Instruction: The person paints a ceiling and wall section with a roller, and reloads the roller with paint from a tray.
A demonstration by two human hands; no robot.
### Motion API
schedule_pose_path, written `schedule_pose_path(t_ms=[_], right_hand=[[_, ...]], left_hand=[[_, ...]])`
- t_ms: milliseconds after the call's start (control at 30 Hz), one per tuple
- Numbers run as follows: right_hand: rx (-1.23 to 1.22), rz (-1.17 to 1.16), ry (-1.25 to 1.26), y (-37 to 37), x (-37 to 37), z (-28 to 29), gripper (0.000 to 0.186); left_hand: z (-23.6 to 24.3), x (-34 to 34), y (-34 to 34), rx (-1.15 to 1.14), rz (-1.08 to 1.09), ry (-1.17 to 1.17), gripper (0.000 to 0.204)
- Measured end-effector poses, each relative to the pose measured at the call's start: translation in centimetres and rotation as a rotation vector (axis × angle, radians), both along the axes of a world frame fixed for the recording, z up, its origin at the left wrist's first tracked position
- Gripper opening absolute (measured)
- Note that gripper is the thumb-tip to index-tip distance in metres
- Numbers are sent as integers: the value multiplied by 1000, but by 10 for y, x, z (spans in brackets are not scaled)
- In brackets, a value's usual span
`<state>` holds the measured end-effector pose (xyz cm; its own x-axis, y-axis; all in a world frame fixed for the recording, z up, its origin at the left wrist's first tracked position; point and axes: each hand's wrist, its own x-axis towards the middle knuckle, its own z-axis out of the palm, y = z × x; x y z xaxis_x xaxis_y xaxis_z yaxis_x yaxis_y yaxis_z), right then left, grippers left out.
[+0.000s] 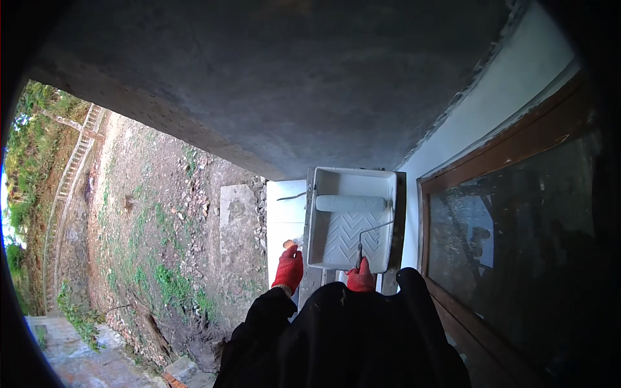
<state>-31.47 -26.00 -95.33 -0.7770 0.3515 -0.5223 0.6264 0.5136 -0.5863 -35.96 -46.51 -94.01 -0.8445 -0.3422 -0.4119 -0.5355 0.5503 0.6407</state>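
Observation:
My right hand (361, 278), in a red glove, is closed round the handle of a paint roller (351, 204). The pale roller sleeve lies across the far part of a grey-white paint tray (352, 173). Its wire frame bends back over the tray's ribbed slope to my hand at the near edge. Just left of the tray is my left hand (289, 268), also red-gloved, with its fingers drawn together. A small tan-orange piece (288, 244) shows at its fingertips, too small to name. My dark sleeves and clothing hide part of both arms.
A dark grey wall surface (272, 77) spans the far side. On the right stands a brown-framed window (424, 220) beside a white wall strip (479, 110). Below at left lies stony ground (155, 194) with weeds, and a pale railing (71, 168) beyond. White boards (284, 213) lie left of the tray.

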Motion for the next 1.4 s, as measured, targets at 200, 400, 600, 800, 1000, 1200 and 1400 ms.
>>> schedule_pose_path(t_ms=[200,400,600,800,1000,1200,1400], right_hand=[[95,14,-30,-28,-15,-62,62],[95,-9,61,-35,-45,-75,66],[31,8,76,-18,-51,-70,62],[-5,-26,98,-28,-12,-63,58],[-48,-27,139,-36,-25,-71,56],[13,-108,399,-26,-34,-100,41],[-989,-516,43,-11,-30,-58,12]], left_hand=[[-85,-20,-6,-73,-148,22,42],[-118,-34,6,41,-260,77,43],[-122,-25,23,147,-52,325,31],[-129,-2,34,141,-19,426,26],[-135,10,39,144,46,486,24],[-131,9,37,97,-58,543,25],[-129,9,35,142,2,484,25]])
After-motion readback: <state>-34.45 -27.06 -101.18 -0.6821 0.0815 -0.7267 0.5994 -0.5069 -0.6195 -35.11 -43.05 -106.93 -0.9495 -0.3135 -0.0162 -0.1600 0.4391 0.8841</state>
